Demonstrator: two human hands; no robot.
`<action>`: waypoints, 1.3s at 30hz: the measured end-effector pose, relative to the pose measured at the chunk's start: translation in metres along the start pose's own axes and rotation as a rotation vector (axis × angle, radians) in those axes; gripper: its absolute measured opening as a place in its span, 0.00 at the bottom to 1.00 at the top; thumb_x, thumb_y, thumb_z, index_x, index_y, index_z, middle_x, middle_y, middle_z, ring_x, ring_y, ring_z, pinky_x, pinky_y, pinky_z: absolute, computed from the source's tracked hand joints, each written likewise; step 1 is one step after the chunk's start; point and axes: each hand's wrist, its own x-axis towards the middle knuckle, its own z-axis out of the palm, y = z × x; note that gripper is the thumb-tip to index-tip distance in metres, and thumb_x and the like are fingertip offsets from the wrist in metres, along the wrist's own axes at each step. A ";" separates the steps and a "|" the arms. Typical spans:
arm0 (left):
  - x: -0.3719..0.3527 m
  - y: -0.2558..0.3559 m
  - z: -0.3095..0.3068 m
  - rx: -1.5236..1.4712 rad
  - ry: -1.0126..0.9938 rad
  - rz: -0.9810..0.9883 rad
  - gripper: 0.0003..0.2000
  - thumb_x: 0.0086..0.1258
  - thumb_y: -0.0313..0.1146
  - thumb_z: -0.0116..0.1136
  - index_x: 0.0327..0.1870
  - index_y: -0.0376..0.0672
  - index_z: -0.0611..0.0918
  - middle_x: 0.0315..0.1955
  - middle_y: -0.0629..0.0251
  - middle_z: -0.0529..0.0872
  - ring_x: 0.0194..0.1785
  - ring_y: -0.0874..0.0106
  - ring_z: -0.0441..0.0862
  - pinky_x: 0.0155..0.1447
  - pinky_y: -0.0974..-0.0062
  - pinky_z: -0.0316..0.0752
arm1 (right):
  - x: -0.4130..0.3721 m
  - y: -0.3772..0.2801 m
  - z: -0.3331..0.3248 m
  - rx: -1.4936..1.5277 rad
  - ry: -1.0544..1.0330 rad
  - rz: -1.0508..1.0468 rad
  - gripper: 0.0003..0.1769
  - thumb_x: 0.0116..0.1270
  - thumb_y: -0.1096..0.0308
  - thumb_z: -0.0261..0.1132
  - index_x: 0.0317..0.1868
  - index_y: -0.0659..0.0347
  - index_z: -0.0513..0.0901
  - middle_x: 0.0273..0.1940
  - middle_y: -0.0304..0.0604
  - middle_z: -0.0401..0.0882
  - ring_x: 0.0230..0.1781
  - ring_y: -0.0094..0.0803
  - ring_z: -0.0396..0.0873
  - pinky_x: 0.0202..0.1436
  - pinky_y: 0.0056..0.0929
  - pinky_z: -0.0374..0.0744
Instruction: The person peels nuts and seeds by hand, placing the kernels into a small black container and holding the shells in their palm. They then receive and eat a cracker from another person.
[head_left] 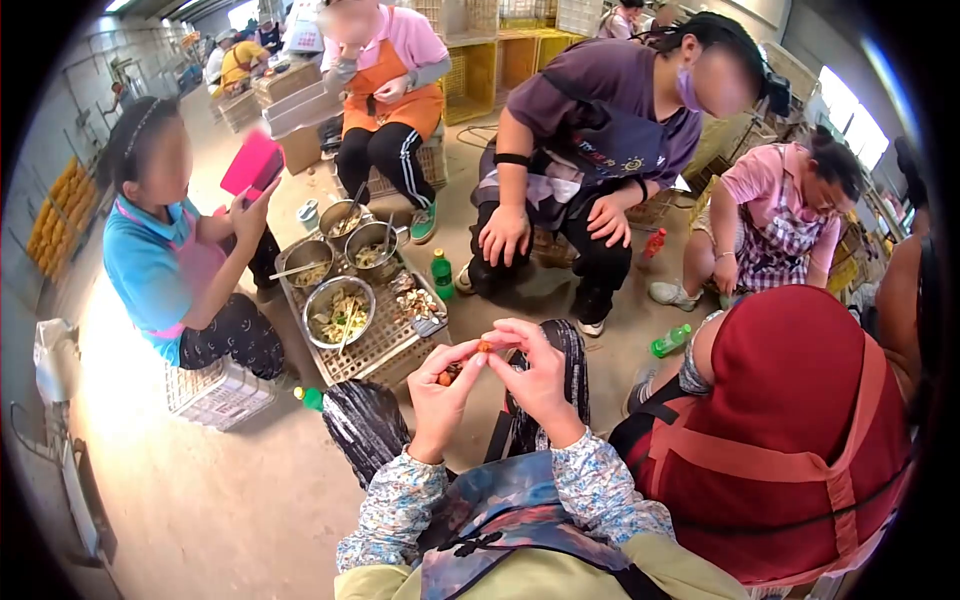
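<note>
Both of my hands are raised together over my lap. My left hand (440, 395) is closed, with several small brown pieces (449, 374) in its palm. Between the fingertips of both hands is a small orange-brown piece (485, 346), too small to name. My right hand (538, 375) pinches that piece from the other side. Just beyond my hands, metal bowls of food (340, 312) stand on an upturned plastic crate (372, 350), with chopsticks in them. Shells or scraps (420, 303) lie on the crate's right part.
A person with a pink container (252, 165) sits at left. Others sit ahead and at right; one in dark red (790, 400) is close on my right. Green bottles (442, 272) and a red-capped bottle (655, 243) stand on the floor. Stacked crates (470, 80) are behind.
</note>
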 end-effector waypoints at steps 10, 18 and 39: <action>0.007 -0.011 -0.011 -0.139 0.042 -0.368 0.09 0.64 0.28 0.62 0.43 0.36 0.84 0.24 0.75 0.76 0.23 0.89 0.67 0.23 0.90 0.57 | 0.005 0.011 0.013 -0.152 -0.041 -0.057 0.26 0.54 0.79 0.69 0.54 0.63 0.73 0.39 0.44 0.84 0.37 0.30 0.84 0.42 0.25 0.81; 0.066 -0.163 -0.046 -0.413 0.384 -0.710 0.08 0.63 0.32 0.63 0.38 0.37 0.83 0.15 0.83 0.67 0.15 0.88 0.58 0.17 0.86 0.48 | 0.001 0.058 0.018 -0.156 -0.099 0.285 0.26 0.58 0.79 0.64 0.58 0.63 0.71 0.45 0.48 0.80 0.35 0.29 0.82 0.40 0.24 0.80; 0.125 -0.139 -0.056 -1.217 0.356 -0.659 0.19 0.73 0.31 0.41 0.61 0.28 0.67 0.57 0.48 0.73 0.59 0.61 0.73 0.58 0.68 0.73 | 0.032 0.092 0.030 -0.126 -0.156 0.288 0.12 0.59 0.76 0.65 0.45 0.65 0.80 0.39 0.44 0.79 0.30 0.27 0.79 0.34 0.23 0.78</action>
